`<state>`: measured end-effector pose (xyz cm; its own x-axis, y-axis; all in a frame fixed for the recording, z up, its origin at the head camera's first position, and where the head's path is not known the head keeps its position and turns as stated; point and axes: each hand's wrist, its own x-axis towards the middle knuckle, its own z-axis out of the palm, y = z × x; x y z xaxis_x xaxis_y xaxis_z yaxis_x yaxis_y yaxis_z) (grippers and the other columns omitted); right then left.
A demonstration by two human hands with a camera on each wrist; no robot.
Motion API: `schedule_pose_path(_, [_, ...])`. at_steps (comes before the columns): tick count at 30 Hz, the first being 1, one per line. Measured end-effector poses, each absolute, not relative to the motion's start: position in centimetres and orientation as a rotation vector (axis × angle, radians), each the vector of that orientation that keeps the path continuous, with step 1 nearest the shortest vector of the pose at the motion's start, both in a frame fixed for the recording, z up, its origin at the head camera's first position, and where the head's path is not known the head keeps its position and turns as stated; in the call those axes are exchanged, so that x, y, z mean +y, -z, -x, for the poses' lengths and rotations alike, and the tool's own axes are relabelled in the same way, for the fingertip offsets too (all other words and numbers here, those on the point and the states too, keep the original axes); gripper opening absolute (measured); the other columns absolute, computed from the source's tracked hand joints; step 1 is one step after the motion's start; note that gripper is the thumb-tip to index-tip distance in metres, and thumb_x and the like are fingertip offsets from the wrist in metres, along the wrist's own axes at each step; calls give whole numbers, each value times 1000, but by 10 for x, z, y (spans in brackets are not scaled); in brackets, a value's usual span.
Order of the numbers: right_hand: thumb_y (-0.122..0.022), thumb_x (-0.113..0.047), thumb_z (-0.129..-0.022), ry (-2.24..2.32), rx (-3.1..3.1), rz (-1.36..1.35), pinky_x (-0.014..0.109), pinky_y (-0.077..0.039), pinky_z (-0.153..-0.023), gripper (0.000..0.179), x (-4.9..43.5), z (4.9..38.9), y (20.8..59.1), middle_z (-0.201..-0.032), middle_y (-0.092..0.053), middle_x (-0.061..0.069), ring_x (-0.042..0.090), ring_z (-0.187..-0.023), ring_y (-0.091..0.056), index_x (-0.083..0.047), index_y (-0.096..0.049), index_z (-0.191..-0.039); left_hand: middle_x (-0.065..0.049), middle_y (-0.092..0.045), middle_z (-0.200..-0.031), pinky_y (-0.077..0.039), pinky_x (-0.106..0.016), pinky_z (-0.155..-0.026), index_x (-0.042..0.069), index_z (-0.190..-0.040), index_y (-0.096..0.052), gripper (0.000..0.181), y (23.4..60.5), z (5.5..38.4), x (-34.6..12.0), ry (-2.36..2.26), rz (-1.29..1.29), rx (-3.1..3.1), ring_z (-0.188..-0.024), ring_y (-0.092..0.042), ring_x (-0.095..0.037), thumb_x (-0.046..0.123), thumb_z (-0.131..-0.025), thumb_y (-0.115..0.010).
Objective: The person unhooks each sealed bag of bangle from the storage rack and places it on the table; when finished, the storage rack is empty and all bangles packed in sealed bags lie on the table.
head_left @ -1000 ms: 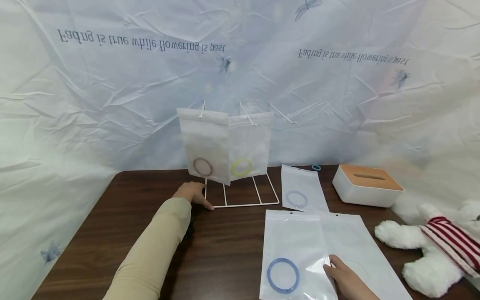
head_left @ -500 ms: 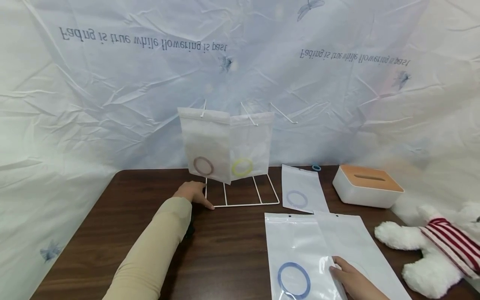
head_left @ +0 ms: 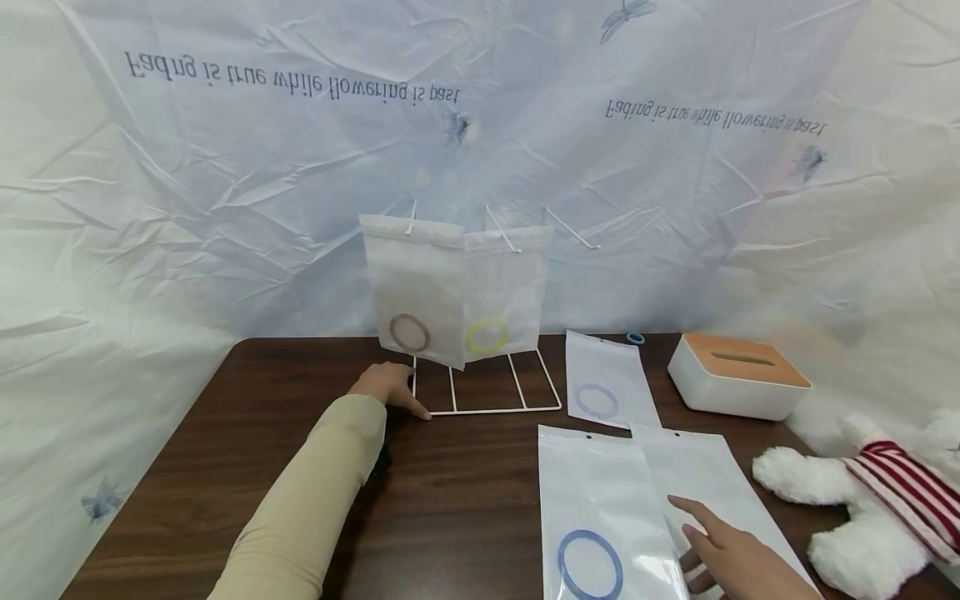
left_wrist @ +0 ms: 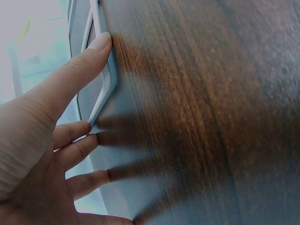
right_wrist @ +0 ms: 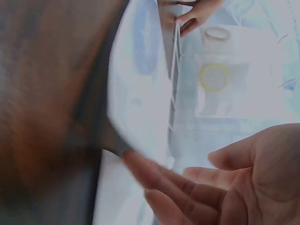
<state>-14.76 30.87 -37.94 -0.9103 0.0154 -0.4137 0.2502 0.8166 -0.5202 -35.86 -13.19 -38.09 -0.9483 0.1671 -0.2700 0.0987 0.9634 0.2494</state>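
Observation:
My left hand [head_left: 384, 387] rests at the front left corner of a white wire rack [head_left: 487, 412]. In the left wrist view its thumb lies on the rack's front wire [left_wrist: 111, 70], and the spread, straight fingers touch the table. Two white zip bags hang from the rack's hooks: one bag [head_left: 412, 271] shows a brown ring, the other bag [head_left: 510, 279] a yellow ring. At the lower right, my right hand [head_left: 738, 552] holds nothing, its fingers extended beside the right edge of a flat zip bag [head_left: 600, 479] with a blue ring [head_left: 590, 565] inside.
A third rack hook [head_left: 572, 229] bears no bag. Another flat bag [head_left: 716, 462] lies partly under the blue-ring bag; a bag with a pale ring [head_left: 607, 367] lies behind. A small teal ring [head_left: 635, 338], a tissue box [head_left: 738, 379] and a white plush toy [head_left: 847, 500] are at right.
My right hand has let go of the blue-ring bag and its fingers have spread. That bag has shifted slightly right and toward me. My left hand has stayed at the rack.

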Motion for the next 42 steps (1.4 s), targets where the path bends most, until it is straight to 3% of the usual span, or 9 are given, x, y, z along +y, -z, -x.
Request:
schedule_pose_path(7, [-46, -44, -104, 522, 2751, -92, 44, -52, -66, 53, 284, 158, 361, -87, -66, -4, 13, -69, -65, -8, -49, -142, -18, -45, -150, -38, -52, -109, 7, -152, -40, 101, 380, 360, -134, -317, -207, 2831, -134, -43, -41, 58, -75, -81])
schedule_pose_path(11, [-51, -55, -99, 522, 2845, 40, 54, -53, -77, 62, 262, 175, 348, -111, -69, 8, 26, -93, -69, -14, -50, -145, -18, -46, -149, -39, -52, -108, 6, -151, -41, 101, 380, 361, -136, -314, -213, 2838, -134, -44, -41, 58, -75, -81])
schedule_pose_path(15, [-53, -54, -99, 574, 2975, 281, 65, -44, -93, 64, 242, 195, 336, -139, -55, 21, 44, -125, -53, -14, -46, -149, -18, -46, -149, -39, -51, -108, 7, -152, -41, 101, 381, 361, -137, -316, -202, 2841, -134, -44, -40, 59, -75, -81])
schedule_pose_path(21, [-54, -42, -102, 766, 3012, 521, 68, -33, -104, 71, 218, 241, 323, -153, -34, 27, 51, -139, -30, -7, -26, -157, -17, -46, -149, -38, -52, -109, 7, -152, -40, 101, 380, 357, -136, -335, -191, 2832, -134, -44, -41, 57, -75, -81])
schedule_pose_path(26, [-55, -31, -103, 934, 2979, 481, 69, -21, -110, 78, 199, 288, 316, -160, -13, 29, 51, -145, -13, -6, -7, -160, -18, -46, -149, -38, -52, -109, 7, -152, -41, 100, 378, 355, -134, -336, -187, 2828, -134, -43, -41, 56, -75, -82])
schedule_pose_path(33, [-57, -32, -101, 1264, 2888, 282, 64, -20, -114, 93, 175, 340, 311, -164, 0, 21, 47, -147, -12, -15, 14, -159, -16, -45, -150, -37, -51, -110, 9, -153, -40, 99, 379, 354, -132, -326, -195, 2843, -136, -42, -40, 57, -76, -81])
schedule_pose_path(39, [-55, -32, -101, 1488, 2743, 157, 57, -18, -118, 94, 159, 361, 308, -165, -3, 17, 42, -149, -11, -17, 18, -158, -16, -44, -151, -37, -51, -110, 11, -153, -40, 100, 380, 354, -130, -349, -157, 2826, -137, -40, -41, 57, -75, -82])
schedule_pose_path(42, [-55, -30, -102, 1564, 2707, 115, 55, -23, -117, 90, 153, 365, 309, -162, -15, 21, 42, -147, -21, -16, 14, -158, -15, -43, -152, -38, -51, -109, 12, -153, -40, 100, 381, 356, -130, -325, -143, 2824, -137, -41, -40, 59, -75, -81])
